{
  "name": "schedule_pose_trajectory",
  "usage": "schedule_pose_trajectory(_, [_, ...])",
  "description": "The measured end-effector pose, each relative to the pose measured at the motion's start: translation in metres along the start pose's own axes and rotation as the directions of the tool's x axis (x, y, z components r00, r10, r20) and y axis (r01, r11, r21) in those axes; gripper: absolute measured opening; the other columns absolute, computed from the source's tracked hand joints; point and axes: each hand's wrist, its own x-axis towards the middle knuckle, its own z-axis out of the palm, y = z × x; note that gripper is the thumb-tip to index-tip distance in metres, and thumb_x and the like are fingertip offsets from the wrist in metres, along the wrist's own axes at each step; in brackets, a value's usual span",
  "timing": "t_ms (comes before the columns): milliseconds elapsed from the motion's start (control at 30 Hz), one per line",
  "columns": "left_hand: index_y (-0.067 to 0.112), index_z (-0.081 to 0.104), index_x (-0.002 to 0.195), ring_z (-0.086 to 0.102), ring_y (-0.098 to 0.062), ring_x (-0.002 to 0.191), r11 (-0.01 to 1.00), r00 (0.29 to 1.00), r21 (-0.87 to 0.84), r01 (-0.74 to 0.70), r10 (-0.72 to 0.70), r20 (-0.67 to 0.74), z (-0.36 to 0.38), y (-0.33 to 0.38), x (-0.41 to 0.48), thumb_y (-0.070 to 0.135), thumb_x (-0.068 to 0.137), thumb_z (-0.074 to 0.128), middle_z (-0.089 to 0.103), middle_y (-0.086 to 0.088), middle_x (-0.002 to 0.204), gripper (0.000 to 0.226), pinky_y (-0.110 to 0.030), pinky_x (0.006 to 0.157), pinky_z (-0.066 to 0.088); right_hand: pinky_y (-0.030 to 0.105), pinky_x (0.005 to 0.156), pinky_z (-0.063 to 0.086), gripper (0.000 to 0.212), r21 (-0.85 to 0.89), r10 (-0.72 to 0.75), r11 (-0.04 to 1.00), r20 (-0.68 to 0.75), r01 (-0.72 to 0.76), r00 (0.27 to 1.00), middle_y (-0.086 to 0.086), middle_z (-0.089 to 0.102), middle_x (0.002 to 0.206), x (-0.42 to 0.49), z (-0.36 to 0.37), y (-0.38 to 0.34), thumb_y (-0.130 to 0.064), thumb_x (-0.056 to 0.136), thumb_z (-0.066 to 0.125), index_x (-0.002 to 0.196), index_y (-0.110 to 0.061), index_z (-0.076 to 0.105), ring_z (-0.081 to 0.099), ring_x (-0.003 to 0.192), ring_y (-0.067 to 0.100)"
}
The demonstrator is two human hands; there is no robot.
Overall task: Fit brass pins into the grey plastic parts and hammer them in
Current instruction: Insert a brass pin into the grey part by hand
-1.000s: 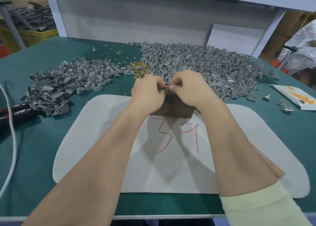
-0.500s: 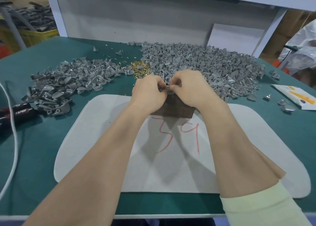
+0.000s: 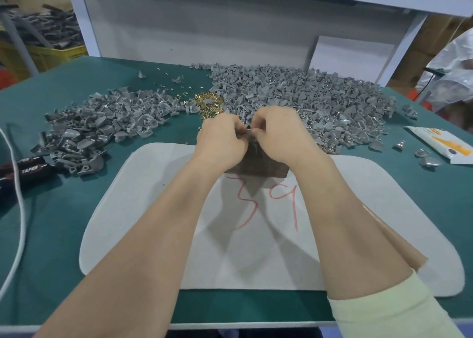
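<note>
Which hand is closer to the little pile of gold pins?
Left. The left hand sits just in front of the brass pins, almost at their edge; the right hand is further off to their right.

A small grey part (image 3: 247, 131) is pinched between the fingertips of the left hand (image 3: 221, 140) and the right hand (image 3: 279, 133) (they hide most of it). A loose heap of brass pins (image 3: 208, 105) lies just beyond the left hand. A broad pile of grey parts (image 3: 307, 99) spreads beyond and to the right of the right hand. A smaller pile (image 3: 102, 128) lies well left of the left hand.
</note>
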Motion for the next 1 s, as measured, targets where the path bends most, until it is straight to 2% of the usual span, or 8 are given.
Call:
schedule_pose_trajectory(100, [0.017, 0.069, 0.091, 0.057, -0.031, 0.108, 1.000, 1.000, -0.005, 0.008, -0.008, 0.006, 0.000, 0.000, 0.000, 0.025, 0.088, 0.064, 0.068, -0.009, 0.105, 0.011, -0.040, 0.092, 0.047, 0.026, 0.076, 0.039, 0.006, 0.028, 0.030, 0.999, -0.008, -0.030, 1.000, 0.007, 0.064, 0.104, -0.001, -0.001, 0.001, -0.019, 0.093, 0.055, 0.089, -0.022, 0.056, 0.056, 0.101, 0.024])
schedule_pose_trajectory(267, [0.018, 0.070, 0.094, 0.057, -0.031, 0.108, 1.000, 1.000, 0.009, 0.010, -0.010, 0.015, -0.001, 0.001, 0.000, 0.024, 0.088, 0.063, 0.068, -0.009, 0.106, 0.011, -0.040, 0.093, 0.047, 0.029, 0.084, 0.040, 0.005, 0.009, 0.020, 1.000, -0.023, -0.020, 1.000, 0.007, 0.064, 0.106, -0.003, 0.000, -0.001, -0.017, 0.093, 0.054, 0.093, -0.019, 0.058, 0.053, 0.106, 0.025])
schedule_pose_trajectory(500, [0.018, 0.071, 0.092, 0.057, -0.029, 0.107, 1.000, 1.000, 0.004, 0.013, -0.013, 0.012, -0.002, 0.001, -0.002, 0.021, 0.087, 0.062, 0.068, -0.006, 0.106, 0.010, -0.039, 0.093, 0.047, 0.030, 0.082, 0.042, 0.009, 0.059, 0.059, 0.997, -0.017, -0.058, 0.998, 0.007, 0.063, 0.105, -0.005, 0.000, -0.002, -0.018, 0.093, 0.053, 0.086, -0.022, 0.051, 0.055, 0.103, 0.026])
schedule_pose_trajectory(733, [0.018, 0.070, 0.092, 0.058, -0.028, 0.109, 1.000, 1.000, 0.002, 0.009, -0.009, 0.016, -0.002, 0.002, -0.001, 0.022, 0.087, 0.063, 0.069, -0.005, 0.106, 0.010, -0.040, 0.094, 0.047, 0.029, 0.079, 0.042, 0.009, 0.085, 0.072, 0.994, 0.000, -0.071, 0.997, 0.009, 0.063, 0.104, -0.002, 0.004, 0.002, -0.020, 0.093, 0.055, 0.084, -0.021, 0.052, 0.055, 0.098, 0.026])
schedule_pose_trajectory(800, [0.021, 0.066, 0.087, 0.058, -0.028, 0.109, 1.000, 1.000, 0.011, 0.009, -0.009, 0.020, -0.002, 0.002, -0.002, 0.022, 0.087, 0.063, 0.068, -0.004, 0.106, 0.004, -0.040, 0.095, 0.046, 0.031, 0.085, 0.046, 0.006, 0.124, 0.064, 0.990, 0.023, -0.066, 0.998, 0.008, 0.066, 0.103, -0.002, 0.003, 0.006, -0.019, 0.092, 0.057, 0.087, -0.019, 0.061, 0.058, 0.100, 0.025])
schedule_pose_trajectory(900, [0.025, 0.059, 0.077, 0.057, -0.027, 0.109, 1.000, 1.000, 0.022, 0.008, -0.008, 0.011, -0.004, 0.003, -0.003, 0.021, 0.088, 0.061, 0.068, -0.001, 0.104, 0.012, -0.039, 0.095, 0.045, 0.035, 0.097, 0.046, 0.020, 0.276, 0.074, 0.958, 0.037, -0.081, 0.997, 0.007, 0.068, 0.110, -0.003, -0.007, 0.016, -0.015, 0.092, 0.057, 0.109, -0.013, 0.068, 0.062, 0.102, 0.021])
schedule_pose_trajectory(967, [0.026, 0.058, 0.074, 0.056, -0.025, 0.110, 1.000, 1.000, 0.016, 0.013, -0.013, 0.015, -0.006, 0.003, -0.004, 0.020, 0.088, 0.061, 0.067, 0.002, 0.102, 0.016, -0.038, 0.096, 0.045, 0.040, 0.095, 0.049, 0.023, 0.401, 0.168, 0.903, -0.001, -0.153, 0.986, 0.009, 0.068, 0.109, -0.007, -0.019, 0.027, -0.013, 0.093, 0.055, 0.113, -0.010, 0.066, 0.065, 0.097, 0.022])
schedule_pose_trajectory(1000, [0.027, 0.057, 0.072, 0.055, -0.024, 0.109, 1.000, 1.000, 0.017, 0.017, -0.017, 0.022, -0.007, 0.003, -0.004, 0.020, 0.088, 0.061, 0.065, 0.003, 0.098, 0.017, -0.037, 0.095, 0.045, 0.041, 0.091, 0.052, 0.020, 0.389, 0.220, 0.901, -0.025, -0.193, 0.975, 0.011, 0.069, 0.104, -0.010, -0.024, 0.035, -0.013, 0.093, 0.054, 0.107, -0.009, 0.068, 0.066, 0.091, 0.022])
